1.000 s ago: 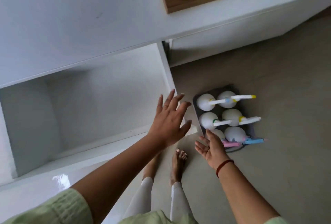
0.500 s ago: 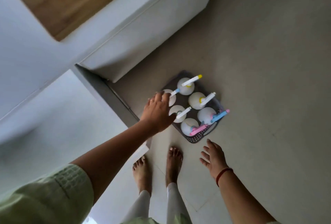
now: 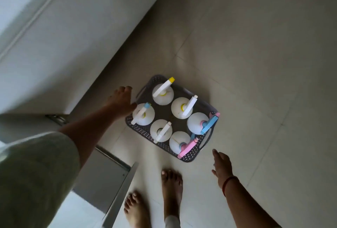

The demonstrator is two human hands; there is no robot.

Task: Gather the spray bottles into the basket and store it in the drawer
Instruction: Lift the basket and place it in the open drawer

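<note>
A dark perforated basket [image 3: 206,107] stands on the floor tiles. Several white spray bottles [image 3: 181,108] stand upright in it, their triggers white, yellow-tipped, blue and pink. My left hand [image 3: 121,99] hovers at the basket's far-left edge, close to its handle, fingers curled and holding nothing. My right hand [image 3: 222,166] is open with fingers apart, just off the basket's near-right corner and not touching it. The open drawer [image 3: 119,187] juts out at the lower left, its metal front edge beside my left foot.
White cabinet fronts [image 3: 73,32] run along the left. My two bare feet [image 3: 171,184] stand on pale floor tiles just below the basket. Open tiled floor [image 3: 255,63] spreads to the right and beyond the basket.
The view swung from the open drawer down to the floor. My left hand moved from the drawer to the basket's left edge. My right hand shifted to the basket's near-right side.
</note>
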